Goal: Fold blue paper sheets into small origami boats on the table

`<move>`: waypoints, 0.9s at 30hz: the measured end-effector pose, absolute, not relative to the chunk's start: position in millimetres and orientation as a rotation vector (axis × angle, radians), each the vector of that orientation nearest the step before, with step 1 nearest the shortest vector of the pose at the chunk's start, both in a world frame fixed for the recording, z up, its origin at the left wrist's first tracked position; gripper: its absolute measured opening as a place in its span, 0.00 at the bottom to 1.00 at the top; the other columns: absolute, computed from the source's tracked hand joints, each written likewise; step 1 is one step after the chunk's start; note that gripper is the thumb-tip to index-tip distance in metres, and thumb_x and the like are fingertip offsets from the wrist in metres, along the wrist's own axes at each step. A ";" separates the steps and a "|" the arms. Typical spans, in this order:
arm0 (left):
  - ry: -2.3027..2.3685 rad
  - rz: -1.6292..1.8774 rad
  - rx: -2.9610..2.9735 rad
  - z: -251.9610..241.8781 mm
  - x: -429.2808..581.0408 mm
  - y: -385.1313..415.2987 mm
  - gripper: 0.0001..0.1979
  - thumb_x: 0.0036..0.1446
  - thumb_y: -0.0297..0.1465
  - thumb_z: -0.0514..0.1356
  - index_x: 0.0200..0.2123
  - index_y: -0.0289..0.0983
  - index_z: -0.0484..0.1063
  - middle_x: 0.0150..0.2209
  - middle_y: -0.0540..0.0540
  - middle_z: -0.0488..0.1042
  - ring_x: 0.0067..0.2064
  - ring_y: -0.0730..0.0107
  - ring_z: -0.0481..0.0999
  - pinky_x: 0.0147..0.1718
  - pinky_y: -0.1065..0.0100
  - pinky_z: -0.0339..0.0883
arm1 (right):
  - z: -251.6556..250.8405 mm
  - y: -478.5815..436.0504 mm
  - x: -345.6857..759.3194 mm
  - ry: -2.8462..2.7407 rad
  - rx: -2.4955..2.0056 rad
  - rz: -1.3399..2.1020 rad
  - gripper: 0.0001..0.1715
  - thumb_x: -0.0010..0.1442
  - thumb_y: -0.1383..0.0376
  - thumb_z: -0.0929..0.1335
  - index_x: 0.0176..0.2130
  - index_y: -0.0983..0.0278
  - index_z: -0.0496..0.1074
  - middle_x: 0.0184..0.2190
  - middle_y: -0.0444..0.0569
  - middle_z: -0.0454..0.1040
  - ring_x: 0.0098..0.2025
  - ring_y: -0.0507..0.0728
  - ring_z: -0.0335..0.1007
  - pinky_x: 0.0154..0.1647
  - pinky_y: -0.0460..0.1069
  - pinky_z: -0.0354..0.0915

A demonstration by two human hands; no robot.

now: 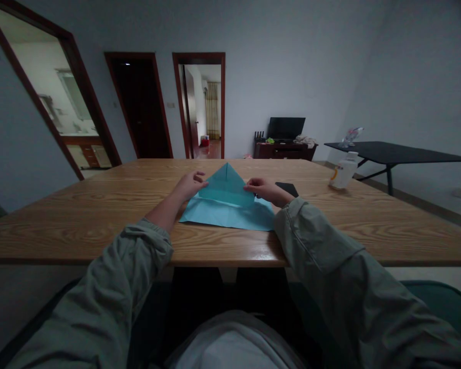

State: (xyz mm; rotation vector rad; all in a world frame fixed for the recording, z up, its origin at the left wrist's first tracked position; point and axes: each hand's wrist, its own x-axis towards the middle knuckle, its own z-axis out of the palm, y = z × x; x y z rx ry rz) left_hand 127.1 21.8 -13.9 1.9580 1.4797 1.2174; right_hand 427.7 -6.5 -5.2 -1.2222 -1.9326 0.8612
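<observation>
Head view: left hand (192,186) and right hand (263,189) pinch the folded blue paper (226,207) on a wooden table (80,230)

Overall exposure: dim and grey, with the corners falling darker. Brightest areas: the left doorway (63,102) and the far doorway (203,102), both lit from beyond. Glare: a soft pale sheen along the near edge of the table (253,251). Shadows: faint and diffuse, with a blurred reflection under the bottle (343,171). Distortion: strong wide-angle bending, with the door frames (223,102) leaning toward the edges. Sharpness: soft overall; the blue paper (226,205) slightly soft along its edges; the sleeves (341,277) murky and grainy.
</observation>
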 end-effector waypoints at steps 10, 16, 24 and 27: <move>1.010 1.082 1.795 0.6 205.7 -13.0 0.32 0.57 0.48 0.57 0.59 0.37 0.62 0.53 0.37 0.72 0.46 0.58 0.76 0.37 0.65 0.69 | 1.0 -25.6 385.5 -1.900 -1.028 0.364 0.15 0.60 0.55 0.66 0.38 0.64 0.71 0.35 0.50 0.76 0.33 0.54 0.71 0.32 0.47 0.66; 0.959 1.306 1.849 -3.1 208.0 -6.6 0.23 0.58 0.42 0.58 0.51 0.32 0.71 0.50 0.38 0.76 0.50 0.58 0.74 0.49 0.62 0.67 | -1.6 -40.0 368.7 -2.078 -0.868 0.371 0.11 0.60 0.62 0.65 0.39 0.64 0.74 0.58 0.55 0.68 0.52 0.58 0.69 0.39 0.47 0.67; 1.007 1.158 1.714 -5.0 178.3 2.4 0.28 0.50 0.47 0.64 0.49 0.32 0.74 0.46 0.39 0.78 0.46 0.55 0.77 0.45 0.59 0.71 | 7.6 -24.9 405.4 -1.790 -1.016 -0.033 0.17 0.59 0.64 0.65 0.47 0.64 0.72 0.53 0.56 0.70 0.55 0.60 0.65 0.54 0.52 0.62; 0.976 1.089 1.658 -4.0 172.7 -2.0 0.31 0.46 0.47 0.66 0.48 0.32 0.74 0.45 0.39 0.79 0.44 0.55 0.77 0.44 0.59 0.71 | 3.8 -11.6 424.1 -1.795 -1.064 -0.052 0.24 0.58 0.61 0.66 0.53 0.67 0.70 0.53 0.57 0.72 0.55 0.62 0.65 0.57 0.55 0.59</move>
